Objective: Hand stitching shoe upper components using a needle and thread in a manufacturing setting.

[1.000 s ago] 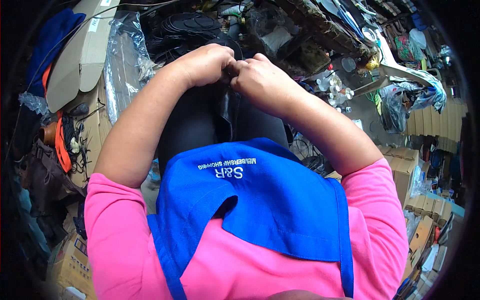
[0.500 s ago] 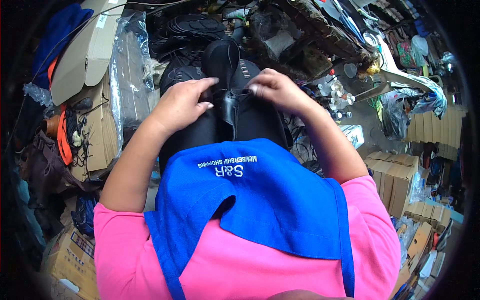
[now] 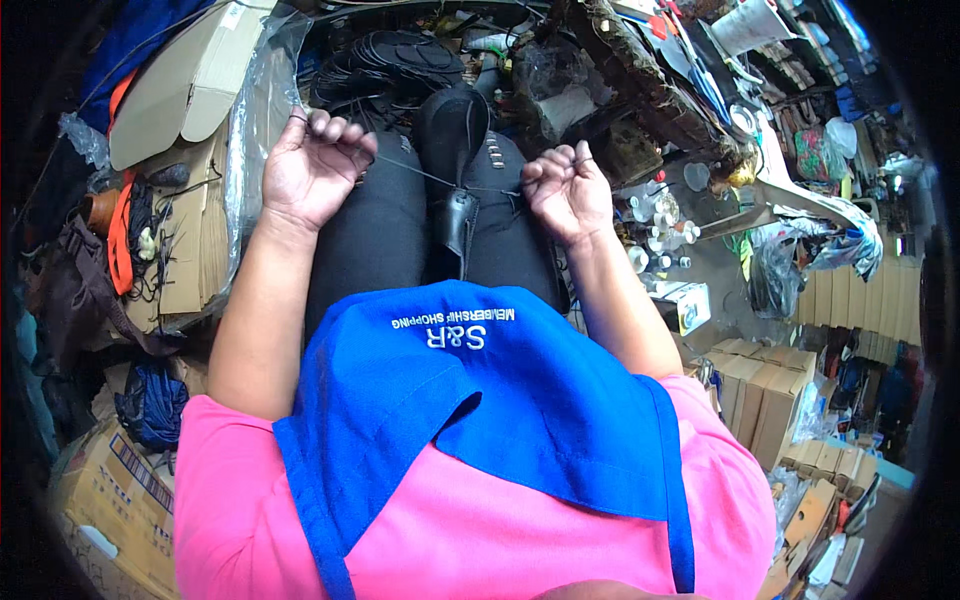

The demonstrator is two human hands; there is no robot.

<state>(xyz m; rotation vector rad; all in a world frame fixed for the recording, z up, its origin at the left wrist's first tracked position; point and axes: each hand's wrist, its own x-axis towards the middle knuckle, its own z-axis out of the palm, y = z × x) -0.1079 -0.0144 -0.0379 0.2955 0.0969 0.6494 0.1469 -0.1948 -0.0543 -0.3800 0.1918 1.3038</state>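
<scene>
Pink top (image 3: 560, 540), blue apron (image 3: 560, 400), black trousers (image 3: 355, 250)

The top has short sleeves (image 3: 225, 460) ending around the elbows. The apron shows a stitched hem; white embroidered lettering (image 3: 455, 330) sits inverted toward its far end. A matching blue strap (image 3: 681, 560) runs down the near right side. Short pale bars (image 3: 495, 153) mark the far part of the right trouser leg. Left hand (image 3: 305, 180) and right hand (image 3: 575, 200) are bare.

The workpiece (image 3: 455, 225) lies between the thighs (image 3: 362, 245), left hand (image 3: 308, 172) to its left, right hand (image 3: 572, 195) to its right, boxes (image 3: 755, 395) farther right.
</scene>
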